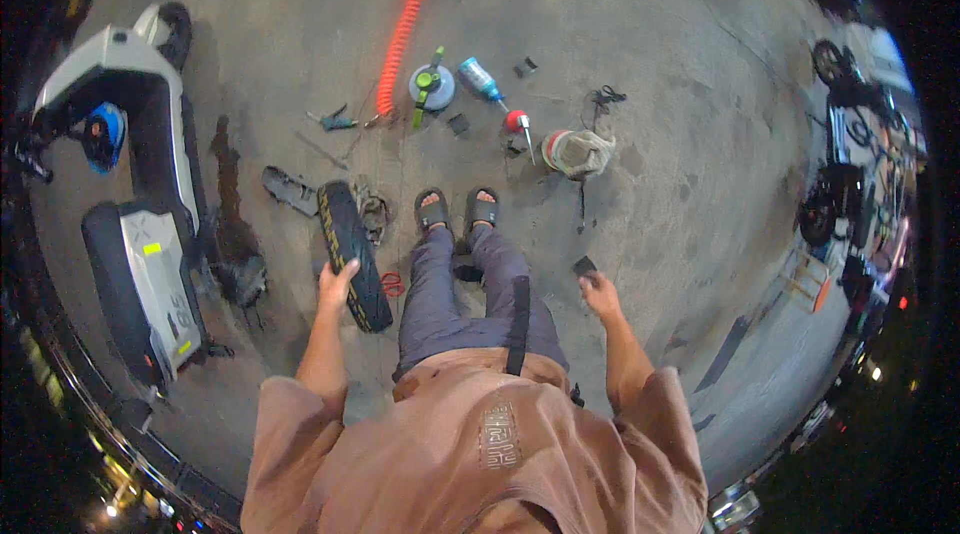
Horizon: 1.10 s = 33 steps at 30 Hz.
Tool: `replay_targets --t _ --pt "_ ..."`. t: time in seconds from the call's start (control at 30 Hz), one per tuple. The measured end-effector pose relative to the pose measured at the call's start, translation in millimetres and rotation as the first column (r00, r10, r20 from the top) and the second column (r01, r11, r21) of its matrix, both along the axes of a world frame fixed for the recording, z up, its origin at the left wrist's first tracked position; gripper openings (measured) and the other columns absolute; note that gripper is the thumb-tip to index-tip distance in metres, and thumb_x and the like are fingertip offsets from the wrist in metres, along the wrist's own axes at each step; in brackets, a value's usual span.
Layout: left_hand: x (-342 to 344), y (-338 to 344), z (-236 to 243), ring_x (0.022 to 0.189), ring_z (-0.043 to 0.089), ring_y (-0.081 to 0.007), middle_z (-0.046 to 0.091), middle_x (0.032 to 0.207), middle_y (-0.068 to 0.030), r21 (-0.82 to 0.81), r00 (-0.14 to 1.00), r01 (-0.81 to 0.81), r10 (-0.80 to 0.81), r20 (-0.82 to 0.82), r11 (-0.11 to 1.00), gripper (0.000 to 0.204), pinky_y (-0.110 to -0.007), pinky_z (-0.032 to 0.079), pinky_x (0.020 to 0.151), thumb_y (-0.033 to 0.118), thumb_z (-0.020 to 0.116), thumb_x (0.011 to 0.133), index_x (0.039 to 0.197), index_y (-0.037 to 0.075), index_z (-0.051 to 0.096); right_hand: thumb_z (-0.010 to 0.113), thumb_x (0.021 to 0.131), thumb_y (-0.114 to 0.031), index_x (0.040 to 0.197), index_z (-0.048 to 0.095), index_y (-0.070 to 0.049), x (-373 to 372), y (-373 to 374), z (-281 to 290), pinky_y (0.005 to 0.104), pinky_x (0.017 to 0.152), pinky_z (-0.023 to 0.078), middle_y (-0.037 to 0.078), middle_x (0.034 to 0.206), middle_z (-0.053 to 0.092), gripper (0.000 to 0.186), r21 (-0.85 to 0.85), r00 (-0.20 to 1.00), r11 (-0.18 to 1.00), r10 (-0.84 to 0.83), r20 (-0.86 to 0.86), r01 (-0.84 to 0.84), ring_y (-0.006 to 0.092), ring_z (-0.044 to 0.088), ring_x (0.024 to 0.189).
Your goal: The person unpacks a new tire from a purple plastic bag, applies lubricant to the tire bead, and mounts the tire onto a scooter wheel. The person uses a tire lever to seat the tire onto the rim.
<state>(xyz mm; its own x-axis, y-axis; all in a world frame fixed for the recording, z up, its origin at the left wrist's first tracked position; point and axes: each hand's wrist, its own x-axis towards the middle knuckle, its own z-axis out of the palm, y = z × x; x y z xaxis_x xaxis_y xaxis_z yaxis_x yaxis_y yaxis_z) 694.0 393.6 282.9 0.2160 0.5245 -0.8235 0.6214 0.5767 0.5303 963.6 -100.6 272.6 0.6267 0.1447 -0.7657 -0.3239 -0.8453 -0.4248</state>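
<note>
My left hand (337,285) grips a black tyre (356,259) with yellow marks along one side, its fingers closed around the edge. The tyre stands tilted just left of my legs. In my right hand (600,295), to the right of my legs, a small dark flat piece (584,265) is pinched at the fingertips. A red looped cord or band (392,284) lies on the floor by the tyre. Behind the tyre's far end are a dark grey sandal-shaped object (290,191) and a greyish tangled item (373,213), partly hidden.
Ahead on the concrete lie a red coiled hose (408,19), a round container with green straps (431,86), a blue bottle (480,79), a red-handled pointed tool (518,124) and a pale tub (578,153). A white scooter (165,279) stands left; motorbikes (835,189) stand right.
</note>
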Motion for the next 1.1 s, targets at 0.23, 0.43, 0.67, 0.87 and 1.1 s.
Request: replay_targets --t 0.23,0.43,0.67,0.87,1.1 --pt "57.9 -26.8 1.6 0.104 0.059 -0.0249 0.062 0.114 -0.0158 0.07 0.973 0.193 -0.183 -0.139 0.979 0.075 -0.035 0.043 0.095 0.025 0.084 0.064 0.124 -0.004 0.049 0.063 0.087 -0.022 0.111 0.061 0.002 25.4 -50.3 -0.6 0.0298 0.072 0.05 0.014 0.089 0.067 0.034 -0.128 0.973 0.988 -0.113 -0.2 0.088 0.0168 0.063 0.078" --pt "71.8 -105.7 -19.7 0.107 0.058 -0.0264 0.06 0.118 -0.0169 -0.011 0.943 0.227 -0.223 -0.248 0.974 0.083 -0.036 0.043 0.095 0.028 0.087 0.06 0.124 -0.005 0.046 0.062 0.088 -0.022 0.113 0.059 0.002 158.3 -58.9 -48.7 0.0302 0.073 0.05 0.012 0.09 0.066 0.034 0.085 0.989 0.986 0.144 0.02 -0.145 0.0166 0.062 0.079" --pt "103.6 -202.4 -101.8 0.107 0.059 -0.032 0.06 0.114 -0.022 0.041 0.847 0.324 -0.271 -0.458 0.945 0.083 -0.039 0.045 0.094 0.037 0.088 0.056 0.116 -0.004 0.049 0.058 0.091 -0.018 0.116 0.057 0.002 276.1 -88.0 -54.6 0.0259 0.071 0.047 0.006 0.09 0.063 0.032 0.093 1.0 0.996 0.002 -0.016 -0.001 0.012 0.057 0.077" --pt "159.2 -245.4 -237.2 0.119 0.049 -0.0378 0.05 0.126 -0.0268 0.062 0.742 0.347 -0.233 -0.628 0.936 0.1 -0.041 0.038 0.102 0.041 0.085 0.059 0.13 -0.009 0.036 0.058 0.09 -0.015 0.11 0.06 0.003 234.3 -165.7 -80.4 0.0275 0.065 0.048 0.008 0.085 0.063 0.027 -0.166 0.969 0.976 0.105 -0.225 -0.144 0.0121 0.057 0.074" --pt "183.8 -263.3 -400.9 0.111 0.052 -0.0417 0.052 0.121 -0.0286 0.003 0.786 0.299 -0.244 -0.568 0.954 0.089 -0.043 0.043 0.095 0.037 0.084 0.061 0.123 -0.007 0.039 0.058 0.089 -0.015 0.103 0.062 0.0 254.1 -171.0 -147.2 0.0333 0.07 0.05 0.013 0.086 0.066 0.021 -0.259 0.93 0.896 0.324 -0.174 -0.361 0.0189 0.062 0.078"
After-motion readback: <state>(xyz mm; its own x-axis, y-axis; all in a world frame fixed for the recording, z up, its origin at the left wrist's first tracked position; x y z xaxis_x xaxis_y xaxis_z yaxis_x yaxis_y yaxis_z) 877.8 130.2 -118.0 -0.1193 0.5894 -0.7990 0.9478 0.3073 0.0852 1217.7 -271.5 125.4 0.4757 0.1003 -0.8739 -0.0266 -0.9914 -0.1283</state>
